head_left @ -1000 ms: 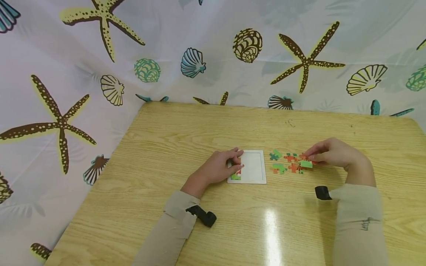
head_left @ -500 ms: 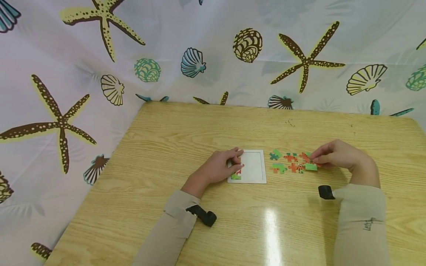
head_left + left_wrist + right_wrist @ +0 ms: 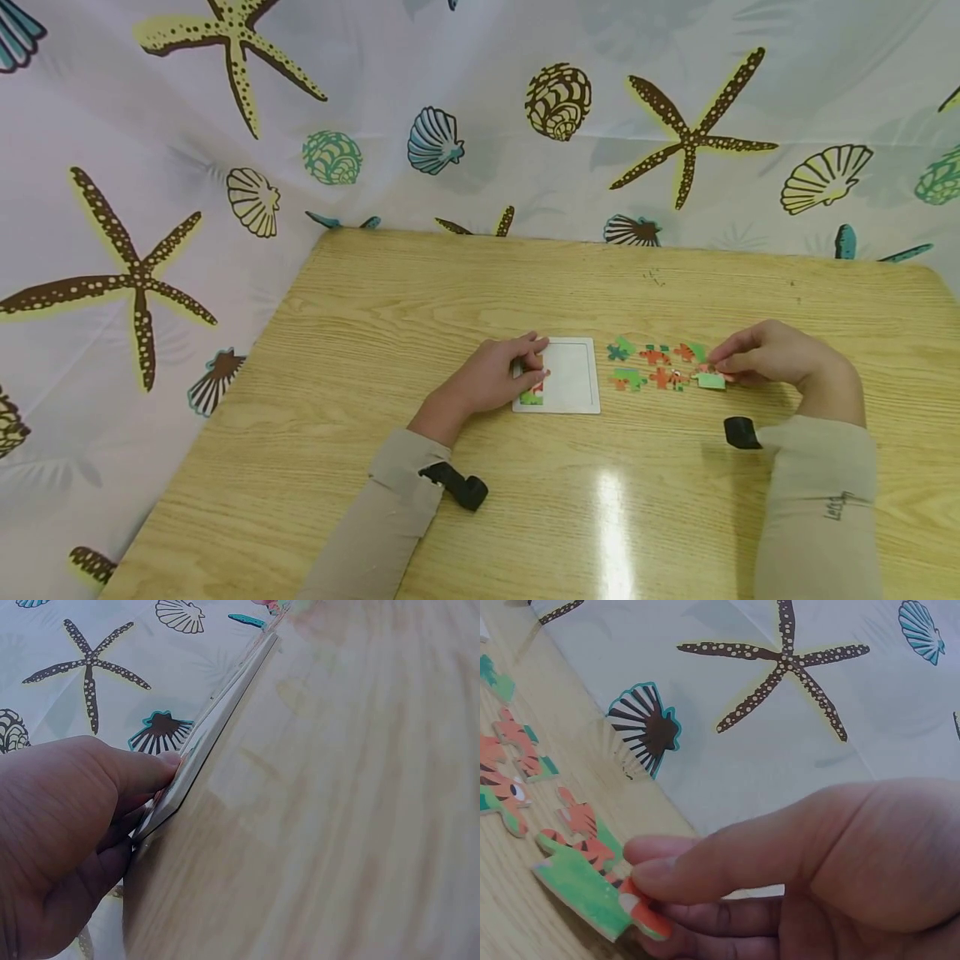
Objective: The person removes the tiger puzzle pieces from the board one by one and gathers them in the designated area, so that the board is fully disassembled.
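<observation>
My right hand (image 3: 780, 360) pinches a green and orange puzzle piece (image 3: 711, 381) between thumb and fingers at the right end of a group of loose pieces. In the right wrist view the green part of this piece (image 3: 585, 892) sticks out from the fingertips, tilted close over the table. My left hand (image 3: 495, 377) holds the left side of a white square puzzle tray (image 3: 570, 377), thumb on top and other fingers curled at its edge. A few joined pieces (image 3: 532, 398) lie along the tray's left side, partly hidden by that hand.
Several loose orange and green puzzle pieces (image 3: 628, 380) lie in two rough rows between the tray and my right hand. The wooden table (image 3: 450, 283) ends at a white curtain (image 3: 495, 183) with starfish and shells, at the back and left.
My right hand has moved a little right and toward me with the green and orange puzzle piece, away from the loose pieces. The left hand and the tray have stayed put.
</observation>
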`<action>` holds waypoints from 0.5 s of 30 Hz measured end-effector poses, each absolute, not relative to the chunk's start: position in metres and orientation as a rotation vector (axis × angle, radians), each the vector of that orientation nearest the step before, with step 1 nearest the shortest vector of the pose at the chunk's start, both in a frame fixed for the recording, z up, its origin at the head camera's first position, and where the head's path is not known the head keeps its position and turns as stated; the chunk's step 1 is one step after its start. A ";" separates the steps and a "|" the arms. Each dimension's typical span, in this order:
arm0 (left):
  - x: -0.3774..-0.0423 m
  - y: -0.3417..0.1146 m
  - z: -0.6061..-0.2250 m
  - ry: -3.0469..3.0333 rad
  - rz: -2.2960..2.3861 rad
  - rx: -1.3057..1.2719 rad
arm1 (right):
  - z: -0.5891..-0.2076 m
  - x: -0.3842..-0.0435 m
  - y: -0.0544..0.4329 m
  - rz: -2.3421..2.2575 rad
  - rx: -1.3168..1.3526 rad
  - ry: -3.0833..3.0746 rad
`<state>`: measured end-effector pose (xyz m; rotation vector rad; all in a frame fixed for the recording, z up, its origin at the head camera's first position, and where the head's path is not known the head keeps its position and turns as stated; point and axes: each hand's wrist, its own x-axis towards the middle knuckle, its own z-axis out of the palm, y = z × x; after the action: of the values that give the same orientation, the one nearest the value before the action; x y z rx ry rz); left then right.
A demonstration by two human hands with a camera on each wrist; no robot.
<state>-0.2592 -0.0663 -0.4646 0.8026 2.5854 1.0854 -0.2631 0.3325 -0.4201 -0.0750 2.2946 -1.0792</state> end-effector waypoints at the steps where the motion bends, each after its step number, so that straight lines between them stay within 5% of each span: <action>1: -0.259 -0.066 -0.465 2.585 1.085 0.801 | -0.420 -0.263 0.332 -1.082 -0.073 2.295; 15: -0.260 -0.066 -0.465 2.588 1.105 0.794 | -0.416 -0.264 0.323 -1.016 0.041 2.383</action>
<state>-0.2600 -0.0660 -0.4648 0.7936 2.5875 1.1045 -0.2643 0.3230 -0.4164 0.0412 2.3835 -1.0157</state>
